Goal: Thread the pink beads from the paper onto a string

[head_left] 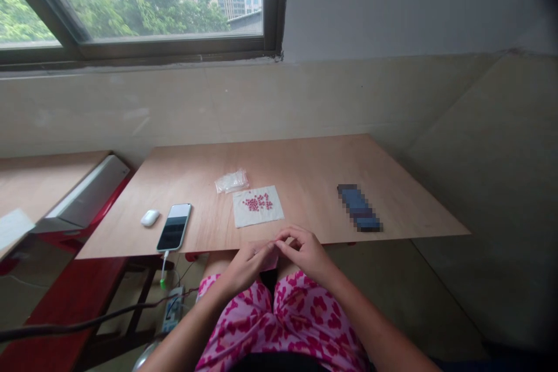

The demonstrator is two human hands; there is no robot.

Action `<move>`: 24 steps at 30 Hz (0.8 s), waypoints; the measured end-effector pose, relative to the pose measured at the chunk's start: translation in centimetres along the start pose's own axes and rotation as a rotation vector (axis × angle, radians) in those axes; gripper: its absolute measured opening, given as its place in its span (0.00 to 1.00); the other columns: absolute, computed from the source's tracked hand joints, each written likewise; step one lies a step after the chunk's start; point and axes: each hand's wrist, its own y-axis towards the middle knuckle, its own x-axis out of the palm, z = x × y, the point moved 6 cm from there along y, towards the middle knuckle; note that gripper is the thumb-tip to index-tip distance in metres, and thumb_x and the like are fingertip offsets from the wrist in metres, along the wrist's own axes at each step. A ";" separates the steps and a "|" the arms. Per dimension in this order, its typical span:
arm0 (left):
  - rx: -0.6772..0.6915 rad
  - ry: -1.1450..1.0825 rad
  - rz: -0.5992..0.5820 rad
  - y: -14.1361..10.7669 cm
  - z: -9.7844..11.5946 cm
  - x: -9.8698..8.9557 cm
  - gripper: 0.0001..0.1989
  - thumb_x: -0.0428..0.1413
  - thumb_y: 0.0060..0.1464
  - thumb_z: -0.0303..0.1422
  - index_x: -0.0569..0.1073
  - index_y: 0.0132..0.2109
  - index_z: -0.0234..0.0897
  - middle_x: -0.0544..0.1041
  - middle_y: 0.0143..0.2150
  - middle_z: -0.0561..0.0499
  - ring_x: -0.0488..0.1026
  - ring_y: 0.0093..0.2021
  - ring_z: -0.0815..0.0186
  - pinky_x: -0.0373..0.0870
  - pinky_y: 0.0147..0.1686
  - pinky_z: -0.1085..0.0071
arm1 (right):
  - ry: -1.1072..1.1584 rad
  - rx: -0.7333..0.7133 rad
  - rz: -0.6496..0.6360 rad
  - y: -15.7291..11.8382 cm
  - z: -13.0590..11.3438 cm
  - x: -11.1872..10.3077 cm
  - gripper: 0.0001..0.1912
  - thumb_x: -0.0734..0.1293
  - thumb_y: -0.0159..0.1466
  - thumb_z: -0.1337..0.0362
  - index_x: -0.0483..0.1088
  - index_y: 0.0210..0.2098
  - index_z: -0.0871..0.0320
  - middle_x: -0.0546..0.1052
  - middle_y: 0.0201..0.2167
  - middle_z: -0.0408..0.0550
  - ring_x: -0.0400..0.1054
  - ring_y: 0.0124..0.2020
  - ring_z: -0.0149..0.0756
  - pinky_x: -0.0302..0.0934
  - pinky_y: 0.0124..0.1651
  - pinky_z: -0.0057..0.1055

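My left hand [248, 260] and my right hand [306, 253] meet over my lap at the near table edge, fingertips pinched close together. Between and below the fingers hangs a thin see-through piece, which looks like a small clear plastic bag [271, 260], partly hidden by the hands. Just beyond them lies a white cloth or paper sheet [244, 219] with many small pinkish-red beads [253, 204] loose in a cluster on it. Behind its left corner rests a pile of clear plastic bags [232, 181].
A phone [173, 228] with a white cable and a white earphone case [150, 218] lie at the left of the wooden table [305, 163]. A blurred-out dark flat object [360, 208] is at the right. Left below stand a red bench [65, 314] and a power strip [173, 308].
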 end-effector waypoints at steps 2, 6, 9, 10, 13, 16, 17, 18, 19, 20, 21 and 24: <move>0.002 0.038 0.005 -0.2 -0.2 0.3 0.26 0.47 0.70 0.51 0.73 0.34 0.34 0.66 0.30 0.51 0.58 0.30 0.66 0.57 0.31 0.71 | -0.032 -0.026 -0.008 0.0 -0.3 0.0 0.11 0.68 0.69 0.58 0.78 0.36 0.57 0.78 0.39 0.50 0.73 0.37 0.37 0.67 0.35 0.28; 0.079 0.155 0.059 -0.1 -0.1 -0.1 0.22 0.51 0.69 0.47 0.76 0.35 0.36 0.73 0.32 0.49 0.65 0.34 0.62 0.62 0.37 0.69 | -0.116 -0.061 -0.004 -0.1 -0.8 -0.3 0.10 0.67 0.70 0.60 0.76 0.35 0.57 0.77 0.36 0.48 0.72 0.38 0.38 0.65 0.37 0.29; 0.103 0.198 0.146 0.0 -0.1 -1.0 0.13 0.57 0.66 0.42 0.80 0.41 0.38 0.79 0.38 0.46 0.72 0.40 0.58 0.65 0.43 0.68 | -0.182 -0.087 -0.007 -0.2 -1.1 -0.4 0.10 0.65 0.71 0.62 0.75 0.35 0.56 0.76 0.36 0.47 0.71 0.38 0.38 0.64 0.38 0.30; 0.098 0.217 0.180 0.1 -0.2 -1.3 0.12 0.58 0.65 0.41 0.80 0.42 0.38 0.80 0.40 0.46 0.74 0.42 0.57 0.66 0.44 0.67 | -0.202 -0.095 -0.011 -0.2 -1.2 -0.4 0.10 0.65 0.72 0.62 0.74 0.35 0.56 0.76 0.36 0.47 0.71 0.38 0.38 0.63 0.39 0.30; 0.084 0.293 0.252 0.2 -0.5 -1.9 0.11 0.59 0.63 0.40 0.79 0.41 0.38 0.80 0.39 0.45 0.75 0.41 0.56 0.67 0.41 0.67 | -0.243 -0.104 -0.030 -0.3 -1.3 -0.1 0.10 0.64 0.72 0.64 0.73 0.35 0.56 0.75 0.36 0.48 0.71 0.38 0.38 0.62 0.39 0.30; 0.101 0.364 0.262 0.3 -0.8 -1.9 0.09 0.58 0.63 0.38 0.78 0.39 0.38 0.79 0.36 0.46 0.74 0.37 0.58 0.66 0.38 0.67 | -0.266 -0.108 -0.047 -0.5 -1.3 0.2 0.09 0.64 0.73 0.64 0.72 0.35 0.56 0.75 0.35 0.47 0.70 0.37 0.38 0.61 0.39 0.30; 0.111 0.385 0.261 0.3 -0.9 -1.9 0.08 0.58 0.63 0.37 0.77 0.38 0.38 0.79 0.36 0.46 0.74 0.37 0.59 0.66 0.38 0.68 | -0.274 -0.109 -0.048 -0.5 -1.3 0.3 0.09 0.64 0.72 0.64 0.72 0.35 0.56 0.75 0.35 0.47 0.70 0.37 0.38 0.61 0.39 0.30; 0.122 0.404 0.260 0.3 -1.0 -1.8 0.07 0.58 0.63 0.36 0.77 0.38 0.38 0.79 0.36 0.47 0.74 0.37 0.59 0.66 0.38 0.68 | -0.279 -0.109 -0.049 -0.6 -1.3 0.4 0.09 0.64 0.72 0.65 0.72 0.35 0.56 0.74 0.35 0.47 0.69 0.37 0.38 0.61 0.39 0.30; 0.132 0.424 0.257 0.3 -1.0 -1.8 0.07 0.58 0.63 0.34 0.77 0.38 0.38 0.78 0.36 0.47 0.74 0.37 0.59 0.66 0.38 0.68 | -0.280 -0.109 -0.051 -0.7 -1.3 0.4 0.09 0.64 0.72 0.65 0.71 0.34 0.56 0.74 0.35 0.47 0.69 0.36 0.38 0.61 0.39 0.30; 0.142 0.443 0.255 0.3 -1.1 -1.7 0.06 0.57 0.63 0.33 0.76 0.38 0.38 0.78 0.35 0.47 0.74 0.37 0.59 0.66 0.38 0.68 | -0.279 -0.106 -0.053 -0.7 -1.4 0.4 0.09 0.64 0.72 0.65 0.71 0.34 0.56 0.74 0.35 0.47 0.69 0.36 0.38 0.61 0.39 0.30; 0.149 0.462 0.253 0.3 -1.1 -1.6 0.05 0.57 0.62 0.32 0.76 0.37 0.38 0.78 0.35 0.47 0.74 0.37 0.60 0.66 0.39 0.68 | -0.274 -0.104 -0.055 -0.8 -1.4 0.5 0.09 0.64 0.72 0.66 0.71 0.34 0.56 0.74 0.35 0.46 0.69 0.36 0.38 0.61 0.39 0.30; 0.155 0.509 0.246 0.2 -1.1 -1.5 0.05 0.57 0.62 0.32 0.75 0.37 0.37 0.77 0.35 0.48 0.73 0.37 0.61 0.65 0.38 0.69 | -0.262 -0.100 -0.060 -0.9 -1.5 0.6 0.08 0.64 0.71 0.67 0.71 0.34 0.56 0.74 0.35 0.46 0.70 0.36 0.37 0.60 0.39 0.29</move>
